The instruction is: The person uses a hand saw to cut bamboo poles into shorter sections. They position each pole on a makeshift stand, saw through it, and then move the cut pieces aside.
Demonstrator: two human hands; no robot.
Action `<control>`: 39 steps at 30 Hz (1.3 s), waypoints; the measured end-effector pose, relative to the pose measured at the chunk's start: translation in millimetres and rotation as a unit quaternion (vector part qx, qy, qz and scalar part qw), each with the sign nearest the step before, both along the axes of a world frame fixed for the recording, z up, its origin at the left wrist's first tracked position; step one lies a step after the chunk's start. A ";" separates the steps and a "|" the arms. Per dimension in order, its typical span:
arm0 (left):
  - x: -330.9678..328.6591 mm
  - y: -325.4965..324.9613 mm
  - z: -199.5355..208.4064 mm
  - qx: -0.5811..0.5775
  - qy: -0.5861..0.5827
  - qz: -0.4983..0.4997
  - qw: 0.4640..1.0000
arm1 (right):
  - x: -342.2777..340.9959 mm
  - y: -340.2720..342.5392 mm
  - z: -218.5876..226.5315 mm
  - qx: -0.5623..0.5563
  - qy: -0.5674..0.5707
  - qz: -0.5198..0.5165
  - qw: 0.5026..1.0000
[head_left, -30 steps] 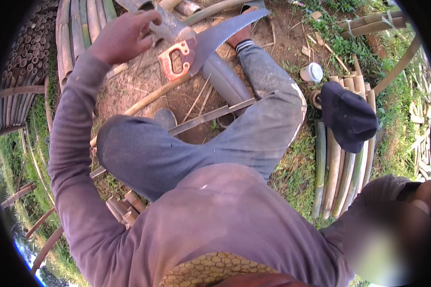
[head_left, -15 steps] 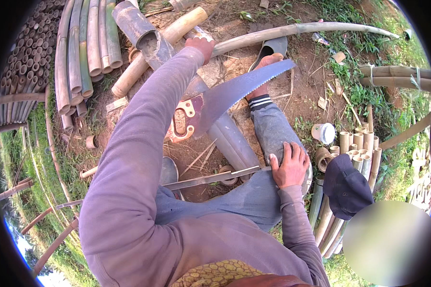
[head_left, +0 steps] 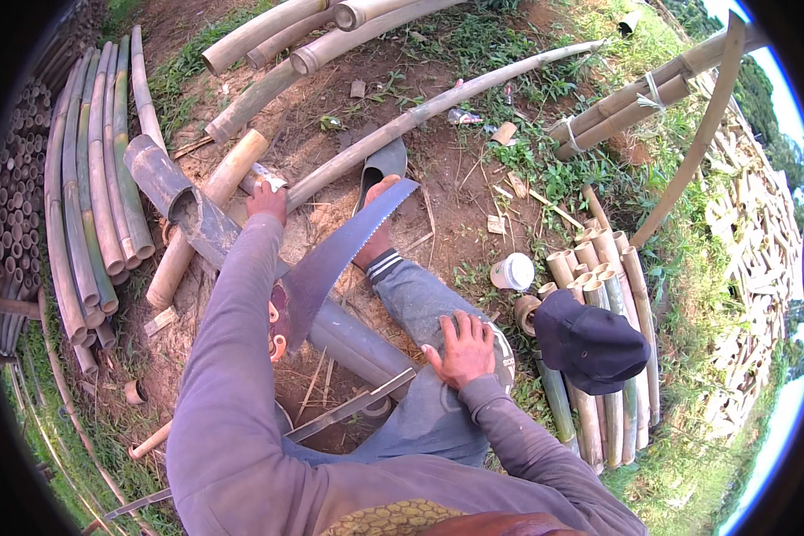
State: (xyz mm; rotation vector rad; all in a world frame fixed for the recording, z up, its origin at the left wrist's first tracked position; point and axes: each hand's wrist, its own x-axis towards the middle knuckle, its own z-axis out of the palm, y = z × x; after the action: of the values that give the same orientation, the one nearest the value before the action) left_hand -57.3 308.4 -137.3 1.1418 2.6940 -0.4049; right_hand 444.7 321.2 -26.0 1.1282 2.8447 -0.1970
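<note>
My left arm is stretched forward, and my left hand (head_left: 266,202) is closed at a small whitish-grey piece (head_left: 267,178) beside the bamboo; what exactly it grips I cannot make out. A handsaw (head_left: 335,259) with a dark blade lies across a thick dark bamboo tube (head_left: 357,335), teeth facing right. My sleeve partly hides its reddish handle (head_left: 275,326). On my bent knee rests my right hand (head_left: 464,350), fingers spread and holding nothing. A long thin strip (head_left: 353,406) crosses over my lap. A paler bamboo pole (head_left: 205,219) lies under the thick tube.
Long bamboo poles (head_left: 94,179) lie at the left, beside a stack of cut tubes. To the right stand a white tub (head_left: 513,272), a bundle of bamboo tubes (head_left: 612,313) and a dark cap (head_left: 590,344) on it. A curved pole (head_left: 438,107) stretches across the ground ahead.
The view has swung to the right, so everything sits further left. My left hand stays at the whitish piece, my right hand stays on the knee, and the saw lies as before.
</note>
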 end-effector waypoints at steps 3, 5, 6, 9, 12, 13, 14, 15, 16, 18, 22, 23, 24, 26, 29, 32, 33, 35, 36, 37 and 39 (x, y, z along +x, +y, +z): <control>3.9 5.5 -2.7 0.007 0.034 -0.029 0.999 | 2.0 -4.0 3.4 -0.002 -0.001 -0.008 1.000; 6.6 3.9 4.6 0.049 0.028 0.002 0.998 | 5.2 -1.4 1.5 -0.007 -0.001 -0.014 1.000; 11.2 2.7 15.3 0.066 0.022 0.019 0.997 | 6.9 -1.2 1.0 -0.009 -0.004 -0.014 1.000; 4.0 1.3 89.1 0.088 -0.079 0.058 0.991 | 10.4 0.2 2.1 -0.011 -0.011 -0.028 0.999; -15.2 -25.4 144.6 0.163 -0.036 -0.030 0.985 | 6.3 0.0 4.1 -0.014 -0.011 -0.031 0.999; -18.4 -38.0 159.5 0.177 -0.014 -0.046 0.983 | 6.3 -0.1 5.3 -0.014 -0.012 -0.029 0.999; -23.2 -51.1 175.5 0.193 0.010 -0.062 0.979 | 5.0 -0.2 7.5 -0.012 -0.015 -0.030 0.999; -23.5 -72.6 183.3 0.201 0.030 -0.074 0.976 | 5.7 -3.2 8.9 -0.016 -0.020 -0.031 0.999; -25.1 -97.0 186.9 0.208 0.053 -0.077 0.974 | 5.0 -4.0 10.6 -0.019 -0.026 -0.031 0.999; -33.7 -158.0 197.2 0.222 0.108 -0.075 0.966 | 2.8 -5.3 8.7 -0.015 -0.011 -0.021 1.000; -20.8 -301.1 214.3 0.220 0.194 -0.018 0.956 | 3.6 -12.0 12.2 0.008 -0.001 0.006 1.000; -13.9 -344.8 214.0 0.207 0.201 0.017 0.957 | 1.9 -14.3 14.0 0.015 0.008 0.018 1.000; -10.0 -391.9 213.2 0.196 0.209 0.051 0.957 | 2.2 -19.5 15.5 0.017 0.005 0.014 1.000; -9.0 -501.2 197.8 0.183 0.231 0.116 0.948 | -4.5 -22.4 20.2 0.014 0.023 0.026 0.999; -0.2 -637.3 185.0 0.150 0.296 0.210 0.920 | -19.7 -13.4 2.9 0.042 0.043 0.034 0.998; 24.3 -765.2 171.2 0.036 0.308 0.370 0.876 | -97.4 -41.9 26.8 0.049 0.167 0.187 0.967; 24.9 -791.5 166.7 0.032 0.294 0.413 0.861 | -123.2 -57.0 29.0 0.030 0.194 0.229 0.953; 36.4 -835.1 149.9 0.020 0.260 0.498 0.827 | -166.4 -91.6 25.0 -0.020 0.218 0.298 0.929; 34.9 -848.8 143.0 0.047 0.274 0.534 0.798 | -186.5 -109.9 19.1 -0.051 0.223 0.324 0.918; 33.2 -848.9 137.0 0.041 0.279 0.526 0.802 | -199.9 -127.7 9.7 -0.052 0.187 0.332 0.923; 36.5 -816.7 122.7 0.094 0.298 0.490 0.814 | -221.2 -156.9 -8.7 -0.051 0.117 0.349 0.928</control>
State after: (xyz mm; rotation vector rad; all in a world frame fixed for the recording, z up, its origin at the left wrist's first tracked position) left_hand -20.9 -508.3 -14.5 -0.5765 3.4062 -0.3320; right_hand 223.6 164.3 -34.7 0.0270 3.1761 -0.4382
